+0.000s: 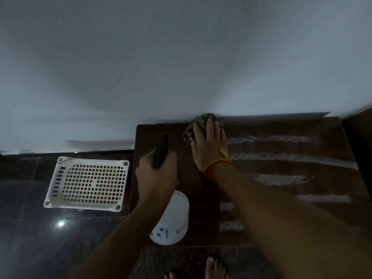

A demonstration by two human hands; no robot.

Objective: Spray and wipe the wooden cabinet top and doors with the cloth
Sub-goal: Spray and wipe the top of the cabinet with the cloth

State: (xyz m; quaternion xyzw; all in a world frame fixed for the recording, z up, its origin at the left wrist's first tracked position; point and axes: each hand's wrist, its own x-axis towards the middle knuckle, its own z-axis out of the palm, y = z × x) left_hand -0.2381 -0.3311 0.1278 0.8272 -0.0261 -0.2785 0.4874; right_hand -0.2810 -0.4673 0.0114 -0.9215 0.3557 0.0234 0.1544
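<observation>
A pale wall [181, 57] fills the whole far half of the view, dim and without detail. Below it the dark tiled floor [30, 238] takes the left and near part, with one small bright reflection on it. The wooden cabinet top [281, 218] is the next largest thing; it stands at the right against the wall, seen from above, and its doors are not visible from this angle. Several pale streaks lie across its right part, but the light is too weak to say whether they are spray or only shine. A white plastic basket [86, 184] with a grid of holes stands on the floor just left of the cabinet. The spray bottle [171, 222] is over the near left part of the top; its white body is partly covered by the wrist, and its small marks are too blurred to read. The left hand [159, 174] is closed around the dark spray head, the fingers themselves hidden behind the hand. The right hand [209, 146] lies flat and pressed down on the cloth [198, 123], fingers close together, at the far edge of the top near the wall; the hand covers most of the dark, patterned cloth. A yellow and orange thread band [217, 164] is on the right wrist. Bare toes [215, 266] show at the near edge, cut off by the frame.
</observation>
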